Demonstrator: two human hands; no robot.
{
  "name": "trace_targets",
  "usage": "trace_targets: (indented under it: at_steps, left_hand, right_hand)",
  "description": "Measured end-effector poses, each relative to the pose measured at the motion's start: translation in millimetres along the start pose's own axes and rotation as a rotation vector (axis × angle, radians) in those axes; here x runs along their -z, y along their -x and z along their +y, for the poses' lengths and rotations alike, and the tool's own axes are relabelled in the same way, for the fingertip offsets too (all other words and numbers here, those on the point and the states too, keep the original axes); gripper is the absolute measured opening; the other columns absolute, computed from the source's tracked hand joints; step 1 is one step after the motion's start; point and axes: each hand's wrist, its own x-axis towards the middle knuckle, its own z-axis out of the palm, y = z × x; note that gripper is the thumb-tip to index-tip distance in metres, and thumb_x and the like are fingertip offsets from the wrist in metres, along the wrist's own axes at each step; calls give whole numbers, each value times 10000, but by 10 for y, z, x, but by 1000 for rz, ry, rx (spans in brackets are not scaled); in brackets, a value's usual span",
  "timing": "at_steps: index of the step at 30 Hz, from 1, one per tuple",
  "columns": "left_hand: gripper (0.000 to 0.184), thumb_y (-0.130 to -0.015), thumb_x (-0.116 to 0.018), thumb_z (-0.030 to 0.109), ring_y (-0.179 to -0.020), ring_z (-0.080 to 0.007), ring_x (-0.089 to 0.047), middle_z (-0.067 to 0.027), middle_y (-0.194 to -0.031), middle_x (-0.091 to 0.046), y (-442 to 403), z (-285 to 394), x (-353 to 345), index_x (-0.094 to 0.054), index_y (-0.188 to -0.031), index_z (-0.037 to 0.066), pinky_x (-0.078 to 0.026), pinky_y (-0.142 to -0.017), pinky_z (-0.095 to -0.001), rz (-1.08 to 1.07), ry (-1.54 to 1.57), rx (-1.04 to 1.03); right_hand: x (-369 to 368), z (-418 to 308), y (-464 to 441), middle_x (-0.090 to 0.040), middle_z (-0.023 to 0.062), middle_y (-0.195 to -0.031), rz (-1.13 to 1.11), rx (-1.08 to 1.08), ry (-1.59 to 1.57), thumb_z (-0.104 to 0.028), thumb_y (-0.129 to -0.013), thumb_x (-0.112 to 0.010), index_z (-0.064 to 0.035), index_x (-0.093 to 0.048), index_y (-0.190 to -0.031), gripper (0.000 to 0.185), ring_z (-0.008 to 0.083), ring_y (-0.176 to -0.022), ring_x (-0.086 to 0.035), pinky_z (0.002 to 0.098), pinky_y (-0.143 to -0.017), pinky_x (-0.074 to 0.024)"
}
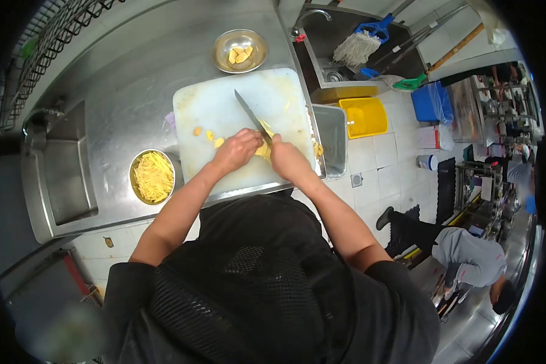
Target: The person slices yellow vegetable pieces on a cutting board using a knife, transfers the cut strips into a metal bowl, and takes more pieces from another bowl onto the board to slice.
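My right hand [287, 159] is closed round the handle of a knife [247, 109], whose blade points up and left over the white cutting board [206, 103]. Beside the blade, my left hand [239, 149] has its fingers bent and pressed together on pale yellow pieces; which piece it holds is hidden. Sliced yellow pieces [263, 151] lie under and between the hands. A few more pieces [210, 134] are on the board to the left. A metal bowl [252, 37] behind the board has several chunks in it. Thin yellow strips [153, 176] fill a round container at the left.
A steel sink [70, 176] is at the far left, another with a mop head [355, 48] at the back right. A grey bin [330, 130] and a yellow tub [366, 117] stand right of the counter. Another person [470, 256] bends over at the lower right.
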Motion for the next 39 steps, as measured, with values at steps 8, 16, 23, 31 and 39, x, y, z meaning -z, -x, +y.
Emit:
trace_targets:
  at_steps: [8,16,23,31,39]
  left_hand:
    - [176,-816,-671,-54,-1025,-293,-674,-100,-1051,-707,11,5,-15,-727,-967,17,-574,-861,-395,-14,1,68]
    - [168,-816,-667,-55,-1015,-289,-687,-98,-1043,-728,-5,-17,-17,-736,-955,11,-583,-846,-386,-33,-6,58]
    - [148,-838,-672,-22,-1009,-280,-694,-85,-1044,-731,34,-30,-18,-744,-958,27,-587,-837,-383,-47,-18,83]
    - [133,-838,-685,-10,-1009,-267,-698,-73,-1041,-733,38,-49,-8,-746,-949,33,-589,-834,-373,-36,-30,63]
    - [132,-830,-698,-4,-1004,-265,-696,-71,-1045,-730,42,-57,4,-739,-949,37,-586,-835,-370,-50,-38,50]
  right_hand:
    - [465,-206,486,-701,336,-978,-162,-45,111,-18,-930,-457,81,-536,-1106,217,478,-954,-703,552,-841,-551]
    - [-129,25,245,-686,354,-902,15,-4,24,-27,-916,-456,87,-494,-1102,221,511,-883,-691,561,-791,-548]
    - [41,-109,458,-698,339,-991,-107,-127,60,-25,-934,-444,64,-517,-1158,252,478,-969,-699,568,-840,-545]
    - [140,-168,452,-699,336,-1004,-115,-90,35,-30,-937,-436,69,-514,-1166,261,494,-961,-695,575,-850,-540]
    - [101,-88,405,-689,354,-960,-58,-11,11,-21,-933,-436,91,-511,-1163,267,497,-912,-697,576,-820,-543]
